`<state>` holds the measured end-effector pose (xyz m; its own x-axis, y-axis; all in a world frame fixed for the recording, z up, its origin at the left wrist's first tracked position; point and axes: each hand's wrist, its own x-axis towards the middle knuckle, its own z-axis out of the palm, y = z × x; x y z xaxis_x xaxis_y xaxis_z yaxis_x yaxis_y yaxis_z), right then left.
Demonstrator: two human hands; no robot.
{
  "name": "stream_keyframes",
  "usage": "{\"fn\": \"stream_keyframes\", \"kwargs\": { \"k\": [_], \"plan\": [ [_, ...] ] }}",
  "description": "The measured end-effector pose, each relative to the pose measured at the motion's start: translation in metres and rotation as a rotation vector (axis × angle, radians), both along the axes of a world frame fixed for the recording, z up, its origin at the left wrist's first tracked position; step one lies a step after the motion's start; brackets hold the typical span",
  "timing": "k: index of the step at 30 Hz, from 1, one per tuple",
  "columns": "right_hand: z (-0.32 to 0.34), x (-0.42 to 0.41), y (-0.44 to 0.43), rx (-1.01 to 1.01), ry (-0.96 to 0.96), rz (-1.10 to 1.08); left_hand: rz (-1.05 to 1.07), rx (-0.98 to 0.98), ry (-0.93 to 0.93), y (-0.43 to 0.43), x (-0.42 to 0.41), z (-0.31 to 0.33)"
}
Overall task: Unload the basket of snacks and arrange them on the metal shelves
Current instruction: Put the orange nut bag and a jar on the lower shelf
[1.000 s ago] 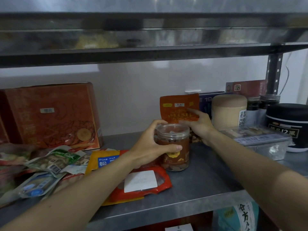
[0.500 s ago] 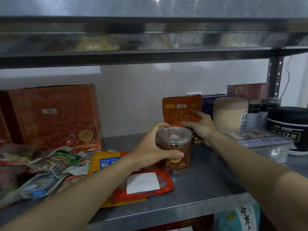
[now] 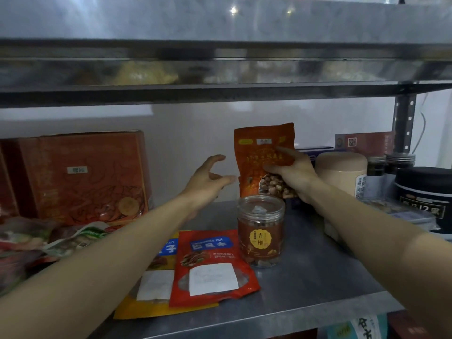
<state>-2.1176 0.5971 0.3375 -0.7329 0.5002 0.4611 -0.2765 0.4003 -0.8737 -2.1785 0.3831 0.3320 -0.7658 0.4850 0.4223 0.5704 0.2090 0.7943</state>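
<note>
Plain white wall [image 3: 195, 133] behind, grey perforated upright post [image 3: 404, 123] at right, dim light.

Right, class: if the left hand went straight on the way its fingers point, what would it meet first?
Probably the orange pouch, held upright by the right hand behind the clear jar. The open left hand points at the pouch's left edge, though depth is unclear.

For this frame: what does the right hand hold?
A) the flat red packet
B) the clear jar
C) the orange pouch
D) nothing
C: the right hand grips the orange pouch upright behind the clear jar. The jar stands untouched on the shelf, and the left hand is open and holds nothing.
</note>
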Motion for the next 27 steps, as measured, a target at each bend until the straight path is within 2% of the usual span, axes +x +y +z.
{"fn": "stream_keyframes", "kwargs": {
  "k": [5, 13, 20, 27],
  "plan": [
    [0.018, -0.007, -0.015, 0.059, 0.018, 0.025, -0.065, 0.072, -0.153, 0.011, -0.013, 0.008],
    [0.022, -0.015, -0.039, 0.02, -0.015, 0.136, -0.214, 0.34, -0.337, 0.009, -0.03, 0.005],
    [0.027, -0.032, -0.05, 0.03, -0.205, 0.297, -0.102, 0.388, -0.484, -0.023, -0.056, -0.009],
    [0.026, -0.037, -0.05, 0.1, -0.301, 0.256, 0.091, 0.376, -0.629, -0.063, -0.082, -0.031]
  ]
}}
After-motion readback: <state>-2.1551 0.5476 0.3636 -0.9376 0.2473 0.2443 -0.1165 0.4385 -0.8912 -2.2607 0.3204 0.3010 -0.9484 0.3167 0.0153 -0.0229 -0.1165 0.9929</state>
